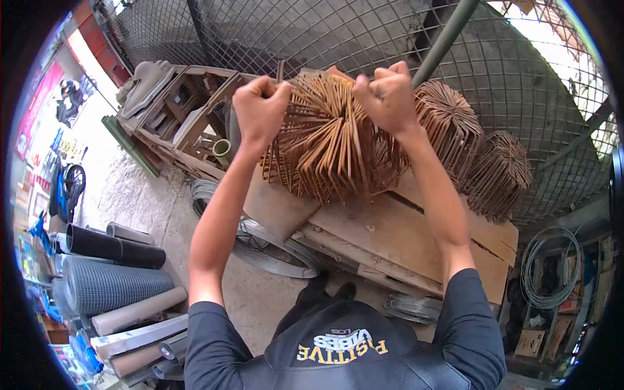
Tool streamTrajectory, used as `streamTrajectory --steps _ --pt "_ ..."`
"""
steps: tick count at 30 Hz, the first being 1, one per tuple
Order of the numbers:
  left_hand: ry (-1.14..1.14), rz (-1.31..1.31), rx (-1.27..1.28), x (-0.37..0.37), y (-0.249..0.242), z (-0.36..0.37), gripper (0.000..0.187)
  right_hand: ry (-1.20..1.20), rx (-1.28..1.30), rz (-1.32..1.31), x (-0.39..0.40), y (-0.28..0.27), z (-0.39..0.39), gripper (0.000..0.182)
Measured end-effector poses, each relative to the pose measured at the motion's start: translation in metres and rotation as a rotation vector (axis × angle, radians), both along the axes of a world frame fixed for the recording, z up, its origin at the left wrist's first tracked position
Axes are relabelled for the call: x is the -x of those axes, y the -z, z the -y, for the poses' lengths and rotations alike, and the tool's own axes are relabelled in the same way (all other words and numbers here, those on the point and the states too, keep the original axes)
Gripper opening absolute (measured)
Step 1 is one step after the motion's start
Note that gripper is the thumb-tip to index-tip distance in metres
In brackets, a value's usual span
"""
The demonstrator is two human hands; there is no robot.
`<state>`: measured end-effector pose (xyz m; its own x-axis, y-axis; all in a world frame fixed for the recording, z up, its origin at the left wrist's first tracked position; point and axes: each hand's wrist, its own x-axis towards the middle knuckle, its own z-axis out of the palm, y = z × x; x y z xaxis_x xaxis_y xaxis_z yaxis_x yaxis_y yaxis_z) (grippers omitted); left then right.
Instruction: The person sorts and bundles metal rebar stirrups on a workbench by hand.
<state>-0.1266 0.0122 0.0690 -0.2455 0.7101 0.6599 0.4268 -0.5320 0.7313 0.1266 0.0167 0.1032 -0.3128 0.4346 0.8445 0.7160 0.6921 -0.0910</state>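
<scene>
Both hands work at the top of a bundle of rusty bent steel stirrups (328, 140), which stands at about 12 o'clock in the view, resting on a wooden tabletop (403, 240). The left hand (260, 107) is clenched in a fist on the bundle's upper left edge; the right hand (385, 96) is clenched on its upper right edge. The fingers of both hands are curled tight around the top of the bundle; what exactly lies inside each grip cannot be told.

The individual rods fan out from the top, their free ends pointing down toward 6 o'clock. The row of bundles runs with its long axis from 10 o'clock toward 4 o'clock: a second bundle (450, 123) sits just beside the first at 2 o'clock, and a third bundle (504, 172) beyond that at 3 o'clock.

Wire mesh fencing (338, 32) stands behind. Coils of wire (260, 244) lie below the tabletop's edge. Rolled mesh (110, 283) lies at 8 o'clock.
</scene>
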Motion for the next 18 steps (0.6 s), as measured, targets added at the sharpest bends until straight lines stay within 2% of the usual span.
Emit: streamTrajectory --steps 3,7,9,10,13,14,15,17,18 --pt "-0.067 0.089 0.056 0.007 0.019 -0.015 0.041 -0.047 -0.007 0.005 -0.005 0.022 -0.019 0.036" --pt "-0.062 0.027 0.041 0.004 0.020 -0.017 0.038 -0.105 0.054 -0.035 -0.013 0.033 -0.016 0.039" --pt "-0.065 -0.040 0.051 0.002 0.019 -0.014 0.036 -0.159 0.124 -0.223 -0.016 0.047 -0.009 0.040" --pt "-0.062 -0.038 0.049 0.001 0.018 -0.011 0.036 -0.099 0.233 -0.206 -0.024 0.052 0.000 0.035" --pt "-0.020 -0.103 0.121 0.002 0.019 -0.005 0.034 -0.103 0.185 -0.288 -0.026 0.065 0.021 0.027" --pt "0.005 -0.058 0.128 0.005 0.022 -0.006 0.033 -0.018 0.210 -0.150 -0.034 0.071 0.034 0.019" --pt "0.032 -0.013 0.136 0.007 0.028 -0.006 0.034 -0.007 0.210 -0.156 -0.035 0.073 0.048 0.019" --pt "0.083 0.010 0.129 0.014 0.037 -0.003 0.030 0.096 0.246 -0.120 -0.035 0.076 0.076 0.040" --pt "0.102 0.065 0.144 0.016 0.040 0.003 0.028 0.122 0.342 -0.094 -0.044 0.089 0.088 0.059"
